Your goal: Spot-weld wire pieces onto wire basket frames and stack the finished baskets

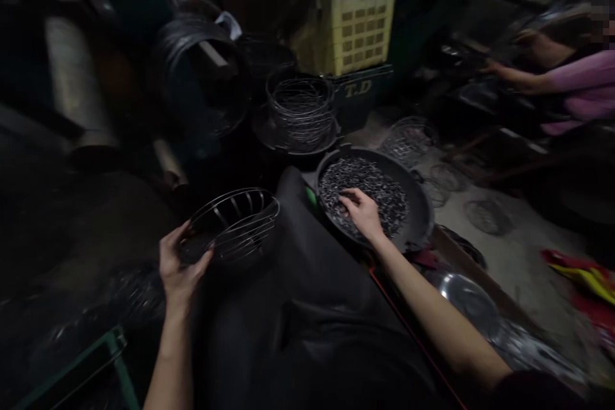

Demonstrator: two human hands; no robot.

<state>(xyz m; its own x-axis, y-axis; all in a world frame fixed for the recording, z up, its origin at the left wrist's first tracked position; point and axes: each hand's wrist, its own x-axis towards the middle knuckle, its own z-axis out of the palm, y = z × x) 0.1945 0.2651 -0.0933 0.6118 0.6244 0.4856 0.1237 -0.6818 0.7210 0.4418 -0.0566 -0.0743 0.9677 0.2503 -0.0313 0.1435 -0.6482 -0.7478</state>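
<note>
My left hand (180, 266) grips the near left rim of a round wire basket (245, 240), thumb on one side and fingers on the other. The basket is tilted beside my dark-clothed leg. To the right, my right hand (362, 211) reaches into a wide dark basin (423, 211), its fingers and thumb drawn together at the heap of small dark metal pieces (360, 179). What lies between those fingertips is too small and dark to tell.
A wire basket full of bent wires (302, 109) stands beyond my knee. Behind it, a yellow crate (362, 19) sits on a dark bin (360, 93). Wire grids (487, 214) lie on the floor. At right, another person's pink sleeve (581, 73) shows. A green frame (118, 346) is at lower left.
</note>
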